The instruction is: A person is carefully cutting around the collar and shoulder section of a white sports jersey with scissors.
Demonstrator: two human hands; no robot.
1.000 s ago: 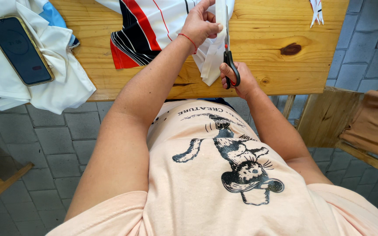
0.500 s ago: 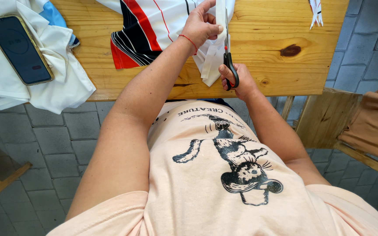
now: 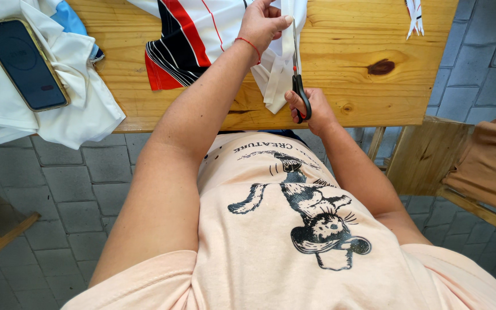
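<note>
Cutting up through a strip of white fabric, a person at a wooden table works black-handled scissors with the right hand, fingers threaded through the loops and closed round them, blades pointing away toward the table's far edge. The left hand pinches the same white fabric just left of the blades, fingertips clenched on the cloth to keep it taut. The fabric lies near the middle of the table, its lower end reaching almost to the near edge; a red, black and white striped garment spreads beside it to the left. At the table's left end, a dark phone rests on a heap of white cloth that droops over the near edge, and a few thin white offcuts sit at the far right corner. A wooden chair stands off the right end. Done well, the cut calls for steady tension from the pinching hand, kept clear of the blade line, and long, even closures that follow a straight path instead of short nibbles. Against the view of a second ago, little differs: both hands keep their grips, the scissors sit at nearly the same point on the strip, and the phone and cloths have not shifted.
</note>
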